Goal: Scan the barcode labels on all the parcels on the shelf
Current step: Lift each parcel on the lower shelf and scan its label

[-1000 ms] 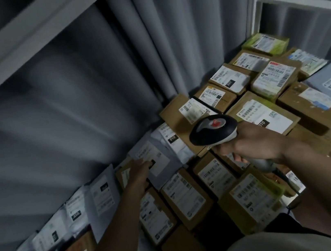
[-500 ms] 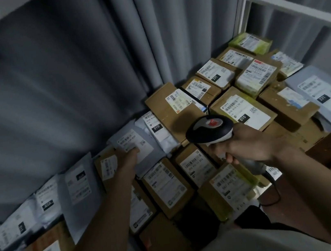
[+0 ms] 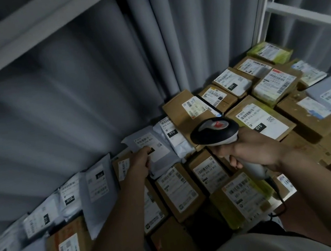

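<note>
Cardboard parcels (image 3: pixel 260 120) and grey mailers packed label-up along the shelf (image 3: pixel 298 14), hands over them.
Right hand (image 3: pixel 254 148) wraps the scanner (image 3: pixel 215 132) handle, fingers curled round it; black head with red mark on top points left over the boxes, cable (image 3: pixel 278 198) hangs from the grip end. Left hand (image 3: pixel 142 160) reaches to a grey mailer (image 3: pixel 153 150) at the back of the shelf, fingers lying on its white label (image 3: pixel 159 147) beside a black tag; cannot tell if they pinch the edge or just press. White mailer (image 3: pixel 175 139) marked 010 lies just right of it. More mailers lean against the grey curtain (image 3: pixel 92 76) on the left, blurred. Brown boxes fill the front rows; labels read 010, 231.
</note>
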